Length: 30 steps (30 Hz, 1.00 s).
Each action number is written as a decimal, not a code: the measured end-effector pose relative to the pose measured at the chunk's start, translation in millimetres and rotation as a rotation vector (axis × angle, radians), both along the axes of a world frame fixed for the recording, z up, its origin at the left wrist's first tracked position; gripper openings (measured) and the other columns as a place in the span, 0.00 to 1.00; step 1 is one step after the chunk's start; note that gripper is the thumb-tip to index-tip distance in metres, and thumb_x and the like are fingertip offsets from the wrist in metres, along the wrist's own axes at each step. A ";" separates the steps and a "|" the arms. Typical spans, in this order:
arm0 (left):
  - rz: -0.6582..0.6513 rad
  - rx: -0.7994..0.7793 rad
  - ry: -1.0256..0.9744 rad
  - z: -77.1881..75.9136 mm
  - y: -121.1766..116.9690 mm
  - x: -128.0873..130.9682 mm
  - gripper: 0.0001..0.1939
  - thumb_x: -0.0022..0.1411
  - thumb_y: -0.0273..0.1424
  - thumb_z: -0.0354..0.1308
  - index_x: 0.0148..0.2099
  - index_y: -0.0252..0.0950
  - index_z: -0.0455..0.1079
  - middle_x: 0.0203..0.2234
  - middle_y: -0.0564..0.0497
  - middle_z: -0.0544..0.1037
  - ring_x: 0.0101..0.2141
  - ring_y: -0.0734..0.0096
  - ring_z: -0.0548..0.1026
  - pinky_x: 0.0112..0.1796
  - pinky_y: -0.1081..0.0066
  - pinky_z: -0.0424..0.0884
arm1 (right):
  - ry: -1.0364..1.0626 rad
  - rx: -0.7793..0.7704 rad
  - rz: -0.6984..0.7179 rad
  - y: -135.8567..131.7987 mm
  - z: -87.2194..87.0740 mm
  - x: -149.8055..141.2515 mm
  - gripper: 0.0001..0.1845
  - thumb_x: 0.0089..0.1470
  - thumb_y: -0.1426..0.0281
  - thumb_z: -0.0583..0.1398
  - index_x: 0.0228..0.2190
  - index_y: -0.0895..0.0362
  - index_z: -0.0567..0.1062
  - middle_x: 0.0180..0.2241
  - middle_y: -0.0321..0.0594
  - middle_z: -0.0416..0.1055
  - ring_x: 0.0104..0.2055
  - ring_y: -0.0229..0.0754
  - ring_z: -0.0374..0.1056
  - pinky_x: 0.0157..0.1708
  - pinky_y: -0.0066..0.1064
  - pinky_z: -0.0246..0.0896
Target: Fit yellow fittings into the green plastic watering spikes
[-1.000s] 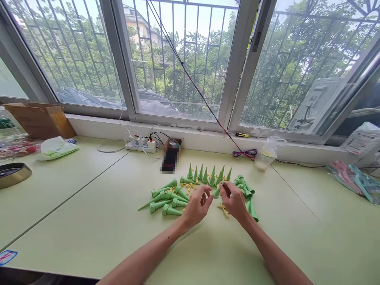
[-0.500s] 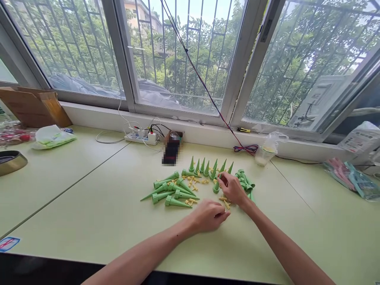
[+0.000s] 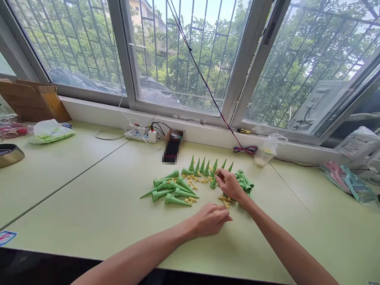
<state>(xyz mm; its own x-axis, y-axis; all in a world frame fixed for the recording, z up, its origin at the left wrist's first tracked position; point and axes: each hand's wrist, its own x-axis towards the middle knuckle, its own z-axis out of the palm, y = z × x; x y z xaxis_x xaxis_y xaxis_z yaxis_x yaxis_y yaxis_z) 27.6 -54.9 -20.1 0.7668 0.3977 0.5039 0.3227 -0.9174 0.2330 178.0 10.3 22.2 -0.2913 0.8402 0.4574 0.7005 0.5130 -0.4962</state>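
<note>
Left hand (image 3: pixel 211 219), bare; left forearm (image 3: pixel 148 251), bare, small spot (image 3: pixel 179 238) behind the grip. Right hand (image 3: pixel 230 184), right forearm (image 3: pixel 276 232): both bare.

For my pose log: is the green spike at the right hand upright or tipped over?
Upright: the green spike has its wide cap at the bottom, and its body narrows upward to the right hand.

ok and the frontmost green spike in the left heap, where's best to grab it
Probably by its wide ridged cap, coming from the near side: the spike lies on its side, its thin tip points right beside yellow pieces, and the heap's other spikes lie behind it.
</note>
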 end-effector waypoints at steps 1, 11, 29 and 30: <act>-0.002 -0.006 0.010 0.8 -0.4 -0.2 0.16 0.68 0.30 0.47 0.27 0.34 0.64 0.22 0.51 0.72 0.21 0.75 0.68 0.25 0.71 0.57 | -0.003 0.003 -0.001 1.4 0.2 0.0 0.06 0.57 0.71 0.52 0.29 0.57 0.67 0.23 0.33 0.63 0.24 0.36 0.57 0.27 0.26 0.52; 0.002 -0.070 0.061 4.7 -2.7 -1.5 0.08 0.63 0.21 0.46 0.35 0.35 0.64 0.29 0.51 0.76 0.25 0.74 0.71 0.26 0.73 0.58 | -0.036 0.045 -0.068 8.2 -4.2 0.8 0.06 0.58 0.70 0.52 0.32 0.57 0.68 0.23 0.33 0.65 0.24 0.36 0.59 0.28 0.27 0.53; -0.060 0.172 0.237 -4.2 -7.2 0.6 0.17 0.54 0.22 0.54 0.47 0.37 0.65 0.28 0.53 0.74 0.19 0.74 0.67 0.19 0.71 0.52 | -0.650 0.042 0.007 -8.4 8.6 -51.9 0.14 0.60 0.80 0.47 0.38 0.59 0.71 0.37 0.44 0.69 0.27 0.37 0.65 0.25 0.26 0.50; -0.062 0.184 0.230 -5.9 -7.7 1.1 0.16 0.54 0.22 0.55 0.47 0.37 0.65 0.27 0.53 0.74 0.19 0.73 0.67 0.19 0.71 0.51 | -0.696 0.011 0.005 -7.2 9.5 -54.9 0.14 0.58 0.82 0.48 0.38 0.59 0.71 0.38 0.45 0.69 0.27 0.37 0.66 0.25 0.27 0.51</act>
